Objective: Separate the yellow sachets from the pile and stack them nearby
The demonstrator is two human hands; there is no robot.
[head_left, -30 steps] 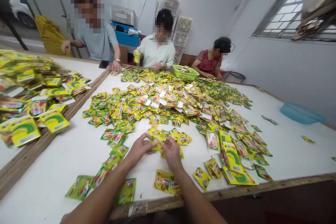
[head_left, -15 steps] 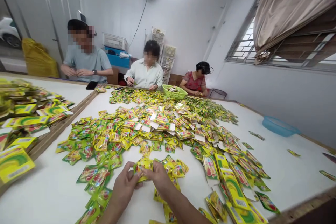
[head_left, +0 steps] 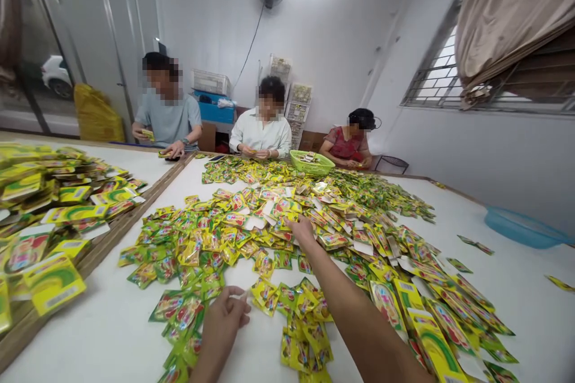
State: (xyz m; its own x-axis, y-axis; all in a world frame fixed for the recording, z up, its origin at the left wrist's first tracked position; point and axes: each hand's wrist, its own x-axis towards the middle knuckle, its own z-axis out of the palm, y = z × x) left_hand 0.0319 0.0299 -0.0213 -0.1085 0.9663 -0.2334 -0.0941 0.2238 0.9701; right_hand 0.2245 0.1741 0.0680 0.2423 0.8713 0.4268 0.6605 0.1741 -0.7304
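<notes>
My left hand (head_left: pixel 226 316) is low over the white table (head_left: pixel 251 356), its fingers loosely curled and a little apart, holding nothing that I can see. Just right of its fingertips lies a yellow-green sachet (head_left: pixel 265 295), at the top of a strip of sachets (head_left: pixel 300 344). My right hand (head_left: pixel 302 231) reaches forward into the middle pile of small yellow cartons (head_left: pixel 332 240). Its fingers are bent together against the pile; what they grip is hidden. More green and yellow sachets (head_left: pixel 179 311) lie to the left of my left hand.
A wooden divider (head_left: pixel 112 230) separates a heap of filled-looking yellow cartons (head_left: pixel 54 284) on the left. Three people sit across the table, handling small packets. A green basket (head_left: pixel 312 163) stands at the far side, a blue basin (head_left: pixel 525 228) at the right.
Both hands were together on a yellow sachet; it now lies on the table. My right hand has moved forward to the pile. The view has shifted slightly left.
</notes>
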